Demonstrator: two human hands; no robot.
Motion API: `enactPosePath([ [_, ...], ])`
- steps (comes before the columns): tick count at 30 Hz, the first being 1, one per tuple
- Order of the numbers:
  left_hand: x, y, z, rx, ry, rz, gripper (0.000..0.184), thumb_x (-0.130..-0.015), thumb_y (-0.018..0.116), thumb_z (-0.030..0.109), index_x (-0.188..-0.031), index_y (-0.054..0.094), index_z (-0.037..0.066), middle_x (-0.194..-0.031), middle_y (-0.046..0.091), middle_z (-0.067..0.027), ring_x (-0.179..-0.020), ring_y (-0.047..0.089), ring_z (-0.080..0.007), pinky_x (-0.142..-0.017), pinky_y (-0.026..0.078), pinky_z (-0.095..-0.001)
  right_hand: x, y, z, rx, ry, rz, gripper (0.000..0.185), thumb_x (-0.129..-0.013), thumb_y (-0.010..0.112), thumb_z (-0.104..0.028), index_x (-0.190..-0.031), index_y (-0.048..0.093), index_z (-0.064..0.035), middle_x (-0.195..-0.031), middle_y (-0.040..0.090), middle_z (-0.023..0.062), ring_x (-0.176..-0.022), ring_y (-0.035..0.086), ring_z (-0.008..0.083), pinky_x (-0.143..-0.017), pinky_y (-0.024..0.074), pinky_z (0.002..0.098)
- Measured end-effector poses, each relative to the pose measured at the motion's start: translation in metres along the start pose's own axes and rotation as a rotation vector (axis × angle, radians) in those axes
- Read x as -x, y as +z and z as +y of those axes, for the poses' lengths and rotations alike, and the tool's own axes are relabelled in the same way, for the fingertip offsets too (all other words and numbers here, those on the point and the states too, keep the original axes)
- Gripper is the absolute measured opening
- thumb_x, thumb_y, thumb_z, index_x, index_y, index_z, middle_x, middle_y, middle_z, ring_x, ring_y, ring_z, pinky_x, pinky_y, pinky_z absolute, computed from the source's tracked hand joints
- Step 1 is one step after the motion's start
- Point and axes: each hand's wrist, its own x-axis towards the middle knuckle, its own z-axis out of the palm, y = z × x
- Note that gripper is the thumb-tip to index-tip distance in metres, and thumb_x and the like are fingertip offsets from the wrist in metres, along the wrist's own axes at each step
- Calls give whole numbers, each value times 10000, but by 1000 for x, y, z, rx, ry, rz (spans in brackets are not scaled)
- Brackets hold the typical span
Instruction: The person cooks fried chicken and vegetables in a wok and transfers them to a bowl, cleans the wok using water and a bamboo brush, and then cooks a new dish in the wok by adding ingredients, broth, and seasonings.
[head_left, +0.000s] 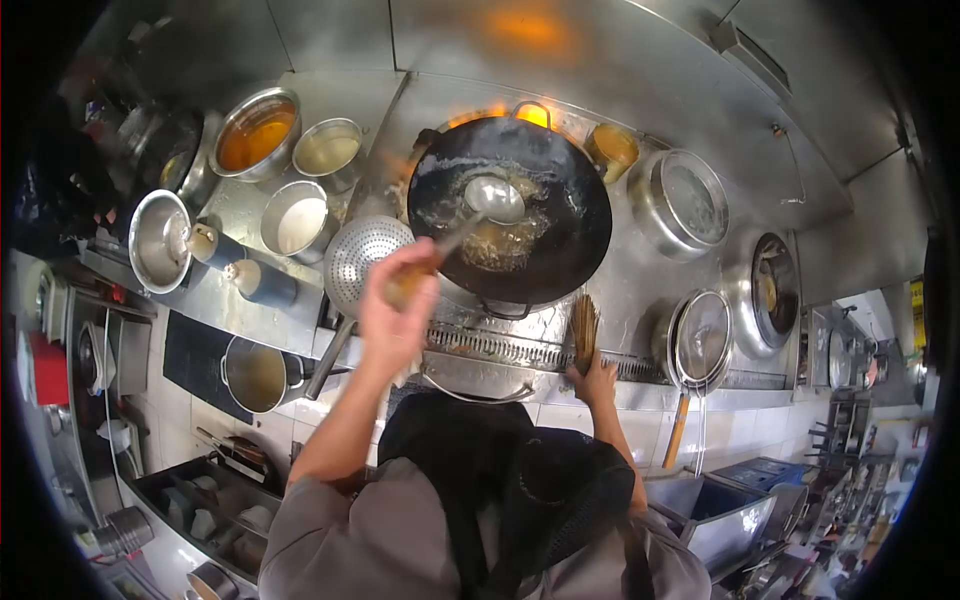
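A large black wok [573, 235] sits over a burner, with bubbling liquid in its bottom. My left hand [398, 310] is closed around the wooden handle of a metal ladle [495, 200], whose bowl is over the middle of the wok. At the stove's front edge, right of the wok's near handle, my right hand [597, 382] grips a bamboo wok brush [585, 330], bristles pointing up. Just beyond my left hand lies a round perforated strainer [360, 262], its handle reaching toward me.
Flames [535, 112] rise behind the wok. To the left stand a bowl of orange liquid [257, 135], metal pots, and squeeze bottles [262, 282]. On the right are a stacked metal pot [680, 200], a mesh strainer [702, 338] and a lidded-looking round pan [768, 290].
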Motion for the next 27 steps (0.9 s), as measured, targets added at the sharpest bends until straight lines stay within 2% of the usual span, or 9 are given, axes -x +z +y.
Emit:
enactPosePath([
  [4,-21,-91,19,-166,-213,54,293,-953,730,-2,-1221,610,8,-1271,706,-136,-1119,690,-189,-994,537,-316,-24,79,87,-338,-286,196,716,-942,733,-316,-1553,455,-65,-1038,671,249,-987,694,359,-827,571,490],
  [5,-22,-107,19,-159,-216,51,293,-953,730,-2,-1221,610,8,-1271,706,-136,-1119,690,-189,-994,537,-316,-14,-5,41,-751,227,-344,669,-952,719,-255,-1511,468,12,-1027,662,178,-892,692,245,-718,585,369],
  [9,-26,-136,15,-706,-243,-244,356,-899,766,61,-1215,606,16,-1017,747,-208,-895,760,-322,-819,588,-396,-13,-104,-19,-1165,-91,25,551,-954,703,-153,-1437,497,15,-926,669,77,-714,642,148,-630,538,285],
  [10,-28,-131,13,-786,-292,-334,343,-908,759,127,-1209,622,36,-993,745,-215,-901,746,-364,-812,582,-434,-47,-97,-6,-828,-397,145,567,-960,697,-143,-1465,476,-11,-939,667,86,-709,624,126,-617,529,284],
  [13,-37,-120,9,-918,-313,-460,348,-937,723,289,-1210,659,82,-976,751,-203,-940,708,-426,-811,558,-520,-55,-174,-149,-720,-134,-179,565,-1016,687,-279,-1492,495,-42,-1164,681,178,-1045,669,225,-898,547,360],
  [15,-41,-121,1,-889,-320,-563,390,-959,708,204,-1300,633,31,-1122,762,-181,-1022,717,-405,-878,567,-455,-114,-115,-175,-506,-646,25,604,-1035,643,-408,-1517,509,-70,-1384,644,270,-1332,604,397,-1096,478,416],
  [22,-41,-129,11,-1144,-147,-498,332,-961,681,238,-1279,677,142,-935,730,-87,-802,736,-346,-698,583,-458,-208,-95,-220,617,-666,-94,737,-1032,573,-479,-1653,225,-289,-1298,658,289,-1057,727,414,-866,598,515],
  [25,-41,-120,-5,-1273,56,-525,369,-954,688,251,-1304,662,140,-898,690,-52,-745,738,-272,-644,582,-401,-186,-75,-226,531,-564,-164,760,-1015,626,-444,-1660,261,-277,-1336,633,284,-935,758,375,-729,623,486],
  [27,-44,-120,-12,-1343,71,-586,401,-942,703,266,-1314,655,125,-921,698,-54,-745,742,-245,-642,585,-383,-174,-90,-244,-85,-254,-589,781,-982,688,-407,-1655,318,-261,-1270,665,279,-807,766,327,-597,617,449],
])
